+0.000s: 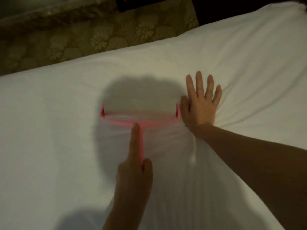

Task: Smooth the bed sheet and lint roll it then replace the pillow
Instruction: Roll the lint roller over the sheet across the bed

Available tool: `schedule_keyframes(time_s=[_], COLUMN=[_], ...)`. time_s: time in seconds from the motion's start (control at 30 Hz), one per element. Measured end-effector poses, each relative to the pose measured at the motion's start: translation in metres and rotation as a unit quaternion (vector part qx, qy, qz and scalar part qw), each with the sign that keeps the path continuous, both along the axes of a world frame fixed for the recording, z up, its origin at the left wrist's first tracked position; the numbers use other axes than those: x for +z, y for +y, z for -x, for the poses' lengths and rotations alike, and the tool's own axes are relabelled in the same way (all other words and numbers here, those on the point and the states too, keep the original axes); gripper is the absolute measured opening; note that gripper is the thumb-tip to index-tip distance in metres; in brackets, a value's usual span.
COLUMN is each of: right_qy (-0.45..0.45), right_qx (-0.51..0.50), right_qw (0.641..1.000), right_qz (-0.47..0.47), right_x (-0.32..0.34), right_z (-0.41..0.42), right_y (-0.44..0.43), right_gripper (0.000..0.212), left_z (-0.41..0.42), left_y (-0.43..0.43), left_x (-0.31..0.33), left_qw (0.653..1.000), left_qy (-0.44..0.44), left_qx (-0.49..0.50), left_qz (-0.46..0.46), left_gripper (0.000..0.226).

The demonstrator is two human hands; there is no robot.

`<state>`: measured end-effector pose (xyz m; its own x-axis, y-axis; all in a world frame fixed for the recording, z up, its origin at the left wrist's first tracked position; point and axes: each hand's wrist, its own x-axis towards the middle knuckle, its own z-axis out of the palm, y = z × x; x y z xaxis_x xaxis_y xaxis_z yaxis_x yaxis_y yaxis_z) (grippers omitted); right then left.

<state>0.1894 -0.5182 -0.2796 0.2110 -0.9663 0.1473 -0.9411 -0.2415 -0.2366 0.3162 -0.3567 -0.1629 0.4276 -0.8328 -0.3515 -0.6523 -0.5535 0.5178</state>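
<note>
A white bed sheet [58, 122] covers the mattress and fills most of the view. A pink lint roller [141, 119] with a wide white roll lies flat on the sheet at the centre. My left hand [134, 176] grips its thin pink handle, index finger stretched along it toward the roll. My right hand [201, 103] presses flat on the sheet just right of the roller's end, fingers spread. Wrinkles fan out from under that hand to the right. No pillow is in view.
The bed's far edge runs diagonally from left to upper right. Beyond it lies a floral patterned carpet [99, 35]. Dark furniture [157, 2] stands at the top. My head's shadow falls on the sheet around the roller.
</note>
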Motion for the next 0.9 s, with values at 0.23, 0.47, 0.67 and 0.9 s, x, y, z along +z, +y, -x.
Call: schedule_keyframes(time_s=[0.23, 0.47, 0.67, 0.9], right_qy=[-0.031, 0.100, 0.056, 0.015], right_qx=[0.045, -0.083, -0.065, -0.053], right_qw=[0.998, 0.986, 0.994, 0.998], right_qz=[-0.020, -0.103, -0.073, -0.018], right_x=[0.052, 0.027, 0.011, -0.001], right_z=[0.038, 0.167, 0.169, 0.170], right_y=[-0.016, -0.038, -0.043, -0.043], right_gripper=[0.050, 0.070, 0.066, 0.059], left_z=[0.025, 0.067, 0.096, 0.110], left_y=[0.005, -0.048, -0.188, -0.066], left_x=[0.044, 0.012, -0.012, 0.000], left_qw=[0.995, 0.991, 0.991, 0.991], left_qy=[0.026, -0.016, 0.052, 0.036], left_qx=[-0.085, -0.125, -0.101, -0.119], left_qz=[-0.037, -0.052, 0.065, -0.040], left_gripper=[0.088, 0.088, 0.074, 0.091])
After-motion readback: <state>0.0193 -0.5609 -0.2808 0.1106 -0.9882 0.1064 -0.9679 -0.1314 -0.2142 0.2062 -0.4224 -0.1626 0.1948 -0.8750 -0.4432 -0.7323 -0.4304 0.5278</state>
